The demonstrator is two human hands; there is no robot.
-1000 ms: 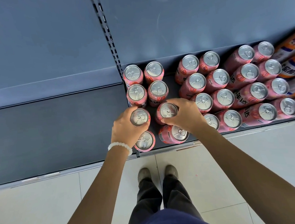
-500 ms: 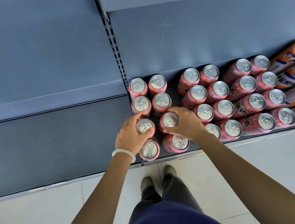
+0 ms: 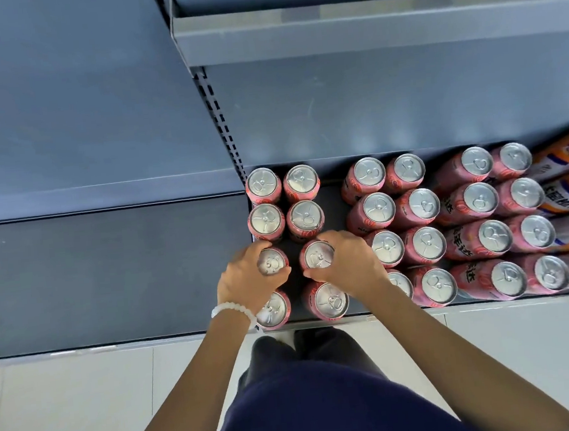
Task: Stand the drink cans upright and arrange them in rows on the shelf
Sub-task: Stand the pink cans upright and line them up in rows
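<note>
The person stands over a low dark shelf (image 3: 334, 207) full of pink cans. Each hand has its fingers curled round the top of one can. The left hand (image 3: 247, 280) holds the left can (image 3: 271, 263), and the right hand (image 3: 347, 264) holds the right can (image 3: 318, 255). Both cans stand up straight in the third row from the back, side by side with a small gap between them.

Behind them are four more cans in two neat rows, like the back left can (image 3: 262, 185). In front are two more, and the front right can (image 3: 330, 300) sits very near the shelf's front lip.

What could go wrong? I think the front cans are the ones to worry about. If a wrist or arm bumps one while the hands pull back, it could tip off the edge onto the floor (image 3: 69, 406). The white bead bracelet (image 3: 233, 311) hangs right beside the front left can (image 3: 272, 309), so it might catch it.

The two held cans are also close to the cans behind. A hard push could knock those crooked. To the right, the big group of cans (image 3: 426, 244) sits just beside the right hand, so a wide swing could bump them too.

Letting go slowly and lifting the hands straight up looks safest to me.
</note>
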